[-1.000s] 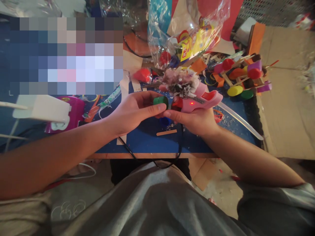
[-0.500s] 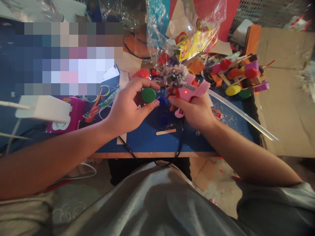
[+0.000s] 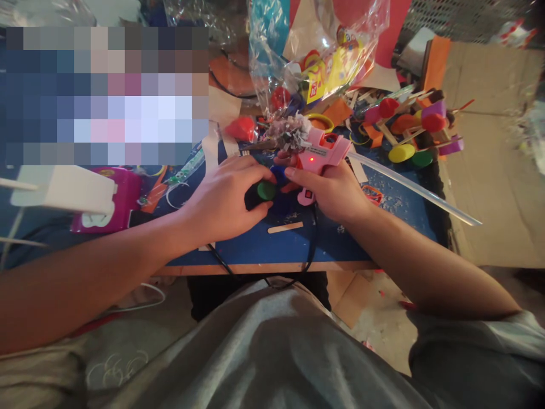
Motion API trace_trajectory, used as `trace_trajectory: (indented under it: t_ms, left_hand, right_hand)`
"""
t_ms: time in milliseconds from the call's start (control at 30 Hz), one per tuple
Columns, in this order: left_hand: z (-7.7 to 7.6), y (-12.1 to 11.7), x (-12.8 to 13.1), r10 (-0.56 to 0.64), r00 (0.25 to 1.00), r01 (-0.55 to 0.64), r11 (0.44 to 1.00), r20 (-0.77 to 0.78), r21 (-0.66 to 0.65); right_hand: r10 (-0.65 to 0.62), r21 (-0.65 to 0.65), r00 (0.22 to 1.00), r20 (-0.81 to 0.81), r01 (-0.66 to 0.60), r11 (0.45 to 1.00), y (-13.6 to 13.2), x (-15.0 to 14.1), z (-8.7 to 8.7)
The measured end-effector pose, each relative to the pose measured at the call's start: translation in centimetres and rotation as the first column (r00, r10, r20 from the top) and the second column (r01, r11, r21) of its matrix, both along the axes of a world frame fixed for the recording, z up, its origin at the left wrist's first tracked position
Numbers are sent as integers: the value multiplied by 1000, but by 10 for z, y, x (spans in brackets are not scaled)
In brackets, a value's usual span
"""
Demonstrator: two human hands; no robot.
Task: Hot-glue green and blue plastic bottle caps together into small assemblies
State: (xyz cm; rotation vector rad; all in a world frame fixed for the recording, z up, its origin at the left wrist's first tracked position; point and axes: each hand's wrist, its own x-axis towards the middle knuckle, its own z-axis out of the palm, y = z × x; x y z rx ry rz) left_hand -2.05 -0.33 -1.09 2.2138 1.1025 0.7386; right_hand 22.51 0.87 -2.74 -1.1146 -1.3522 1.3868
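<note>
My left hand (image 3: 227, 196) curls over the blue table with a green bottle cap (image 3: 266, 191) between its fingers and thumb. The index fingertip reaches a blue cap (image 3: 279, 175) beside it; whether they touch is hard to see. My right hand (image 3: 340, 187) is wrapped round the handle of a pink hot glue gun (image 3: 317, 150) with a lit red light. A long clear glue stick (image 3: 417, 190) sticks out of its back end, and a grey clump of fluff and scraps (image 3: 289, 130) covers the nozzle. Below the hands lies a wooden craft stick (image 3: 285, 227).
A magenta power socket (image 3: 128, 187) with a white adapter (image 3: 63, 190) stands at left. Craft pieces with coloured caps (image 3: 402, 152) are piled at right beside cardboard (image 3: 489, 170). Behind is a clear plastic bag (image 3: 272, 62). A black cord (image 3: 313, 244) hangs over the table edge.
My left hand has turned palm down and lowered the green cap toward the table, near the blue cap. My right hand with the glue gun has shifted slightly left.
</note>
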Motion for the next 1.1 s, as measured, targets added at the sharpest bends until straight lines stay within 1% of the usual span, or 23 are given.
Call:
trace_trajectory:
  t_ms: [133, 200, 300, 367, 467, 567, 767, 833, 933, 1100]
  left_hand:
    - [2, 4, -2, 33, 999, -32, 999, -37, 22]
    - [2, 5, -3, 69, 997, -67, 997, -36, 39]
    - [-1, 5, -5, 140, 989, -142, 989, 50, 34]
    - [-5, 5, -6, 164, 981, -167, 986, 101, 20]
    - [-9, 7, -7, 150, 984, -152, 988, 93, 23]
    - [-10, 7, -7, 138, 990, -140, 989, 34, 51]
    - [-6, 8, 0, 166, 983, -155, 979, -80, 136]
    - [-5, 8, 3, 173, 980, -157, 975, -94, 154]
    - [-5, 10, 6, 176, 980, -159, 973, -92, 168]
    - [-8, 11, 5, 159, 979, -138, 976, -124, 166]
  right_hand:
    - [2, -44, 1000, -28, -3, 999, 0, -3, 0]
    - [9, -58, 999, -46, -12, 998, 0, -4, 0]
    - [14, -56, 998, -68, -18, 998, 1, -5, 0]
    - [15, -47, 998, -65, -18, 999, 1, -4, -1]
    - [7, -25, 999, -42, -8, 1000, 2, -2, -4]
    - [-20, 28, 997, -75, 22, 999, 2, -2, -6]
    - [-148, 121, 974, -171, 170, 978, 2, -3, -5]
    - [-170, 144, 965, -202, 201, 969, 2, -2, -4]
    - [-169, 172, 962, -217, 208, 963, 1, -1, -2]
    - [-119, 173, 969, -215, 158, 972, -1, 0, -2]
